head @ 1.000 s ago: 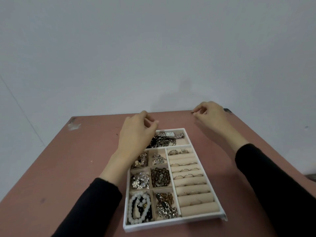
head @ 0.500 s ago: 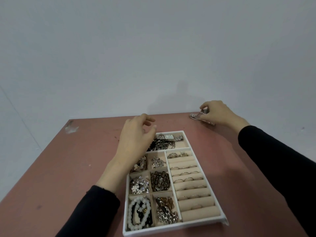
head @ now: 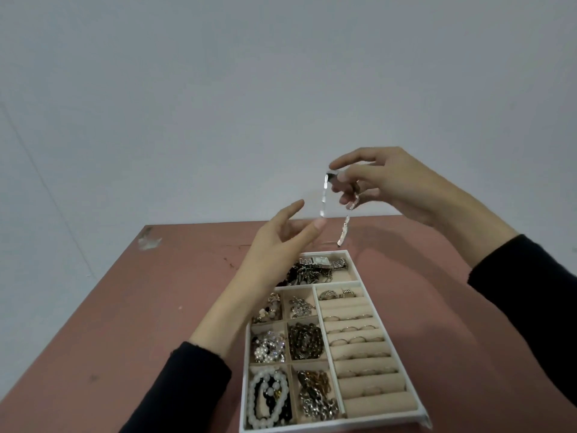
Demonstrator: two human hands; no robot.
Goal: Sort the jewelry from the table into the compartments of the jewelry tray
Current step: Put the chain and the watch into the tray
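A white jewelry tray (head: 326,424) with beige compartments lies on the reddish table (head: 125,307), filled with bracelets, chains, beads and rings on rolls. My right hand (head: 390,182) is raised above the tray's far end, pinching a silver link bracelet (head: 323,195) whose two ends dangle down. My left hand (head: 281,242) hovers below it with fingers apart; its thumb tip touches the bracelet's lower left end. A watch (head: 321,261) lies in the far compartment.
The table's far edge (head: 218,225) meets a plain grey wall. A chipped white patch (head: 149,240) marks the far left corner. Black sleeves cover both forearms.
My right hand picked the silver bracelet up from the far right table edge and lifted it above the tray. My left hand rose from the tray toward the dangling end.
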